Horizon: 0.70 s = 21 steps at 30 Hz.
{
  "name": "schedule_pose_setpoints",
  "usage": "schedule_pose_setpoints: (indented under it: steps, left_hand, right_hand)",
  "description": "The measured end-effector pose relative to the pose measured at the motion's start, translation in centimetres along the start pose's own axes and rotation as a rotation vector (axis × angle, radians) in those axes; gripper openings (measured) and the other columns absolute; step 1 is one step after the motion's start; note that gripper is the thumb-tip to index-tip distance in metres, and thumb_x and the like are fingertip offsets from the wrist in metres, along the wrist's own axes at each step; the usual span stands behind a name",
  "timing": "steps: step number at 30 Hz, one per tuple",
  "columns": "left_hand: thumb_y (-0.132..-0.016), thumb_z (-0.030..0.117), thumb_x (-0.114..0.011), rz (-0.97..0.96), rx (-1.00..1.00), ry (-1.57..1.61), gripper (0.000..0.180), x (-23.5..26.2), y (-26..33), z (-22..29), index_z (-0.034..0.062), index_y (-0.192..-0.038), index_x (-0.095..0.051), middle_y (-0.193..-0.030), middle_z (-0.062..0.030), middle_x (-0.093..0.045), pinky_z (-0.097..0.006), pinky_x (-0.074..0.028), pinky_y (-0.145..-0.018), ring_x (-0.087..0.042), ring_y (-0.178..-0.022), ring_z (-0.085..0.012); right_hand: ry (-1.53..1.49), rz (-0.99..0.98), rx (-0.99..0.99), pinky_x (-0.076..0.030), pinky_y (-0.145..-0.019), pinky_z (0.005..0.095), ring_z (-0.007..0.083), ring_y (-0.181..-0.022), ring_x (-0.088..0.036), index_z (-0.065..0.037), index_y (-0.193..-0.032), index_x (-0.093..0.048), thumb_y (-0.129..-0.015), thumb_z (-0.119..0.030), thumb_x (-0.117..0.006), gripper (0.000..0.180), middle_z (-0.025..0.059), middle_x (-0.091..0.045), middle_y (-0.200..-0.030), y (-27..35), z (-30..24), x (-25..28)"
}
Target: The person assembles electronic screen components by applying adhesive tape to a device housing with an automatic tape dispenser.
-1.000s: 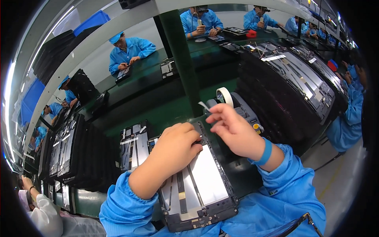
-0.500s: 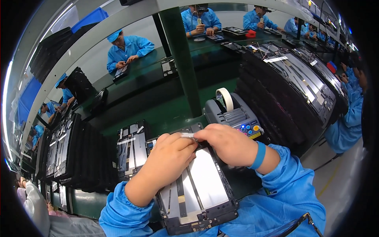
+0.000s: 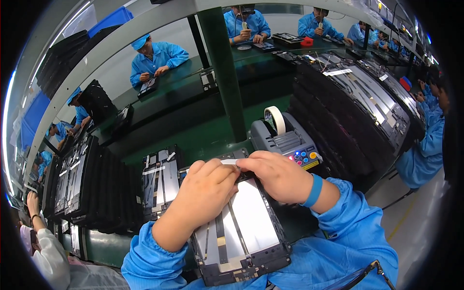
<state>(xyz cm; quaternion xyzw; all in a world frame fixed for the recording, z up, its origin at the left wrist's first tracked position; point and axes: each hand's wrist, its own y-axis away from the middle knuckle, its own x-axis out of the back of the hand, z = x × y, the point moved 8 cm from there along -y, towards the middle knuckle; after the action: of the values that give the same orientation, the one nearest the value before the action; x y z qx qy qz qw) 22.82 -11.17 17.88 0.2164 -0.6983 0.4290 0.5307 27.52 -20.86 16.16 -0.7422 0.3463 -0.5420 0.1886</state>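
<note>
An opened tablet with a silvery inside and a black frame lies tilted in front of me, its lower end near my lap. Both hands meet over its upper end. My left hand is closed, fingers curled over the tablet's upper part, at one end of a short strip of white tape. At the strip's other end, my right hand pinches with thumb and fingers. My fingers hide the spot beneath them. A blue band circles my right wrist.
A grey tape dispenser with a cream roll stands just beyond my right hand. Another opened tablet lies to the left. Tall stacks of black trays with tablets flank both sides. A green post rises ahead; people in blue work opposite.
Both hands remain over the tablet's upper end, with small shifts of the fingers; more of the white strip shows. At the far left, another person's arm has risen toward the stack.
</note>
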Motion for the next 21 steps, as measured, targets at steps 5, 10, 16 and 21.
schedule_pose_setpoints:
  steps: [5, 10, 16, 21]
  left_hand:
    - [-0.071, 0.031, -0.070, -0.002, 0.007, -0.032, 0.042, 0.1, 0.1, -0.1, 0.0071, -0.105, -0.066, -0.102, -0.0039, -0.058, -0.034, -0.039, -0.080, -0.051, -0.098, -0.0204]
    - [-0.070, 0.037, -0.070, -0.029, 0.053, -0.118, 0.047, 0.5, 0.1, -0.1, 0.0086, -0.107, -0.067, -0.102, -0.0039, -0.057, -0.036, -0.038, -0.082, -0.050, -0.099, -0.0221]
    - [-0.075, 0.031, -0.068, -0.014, 0.141, 0.050, 0.039, -0.1, 0.6, -1.7, 0.0113, -0.109, -0.068, -0.104, -0.0083, -0.056, -0.038, -0.039, -0.088, -0.050, -0.102, -0.0262]
    - [-0.080, 0.024, -0.065, -0.019, 0.224, 0.271, 0.031, -0.7, 0.5, -3.0, 0.0099, -0.108, -0.069, -0.106, -0.0131, -0.054, -0.038, -0.039, -0.090, -0.048, -0.103, -0.0299]
  right_hand:
    - [-0.059, 0.017, -0.094, -0.048, -0.081, 0.0380, 0.0325, -0.092, -0.059, -0.005, -0.120, -0.049, -0.078, 0.005, -0.056, 0.043, 0.0153, -0.059, -0.101, 0.0, 0.5, -0.1]
    - [-0.265, 0.068, -0.252, -0.047, -0.074, 0.0331, 0.0271, -0.087, -0.058, -0.005, -0.104, -0.057, -0.079, -0.002, -0.060, 0.026, 0.0116, -0.060, -0.095, -1.2, 1.6, 1.9]
    - [-0.120, -0.407, -0.400, -0.045, -0.061, 0.0353, 0.0248, -0.065, -0.058, -0.003, -0.078, -0.059, -0.082, -0.016, -0.062, 0.014, 0.0104, -0.059, -0.069, -2.9, 3.3, -1.9]
    - [-0.026, -0.590, -0.475, -0.049, -0.065, 0.0386, 0.0317, -0.071, -0.062, -0.003, -0.081, -0.066, -0.082, -0.020, -0.057, 0.020, 0.0146, -0.064, -0.074, -3.9, 4.0, -2.3]
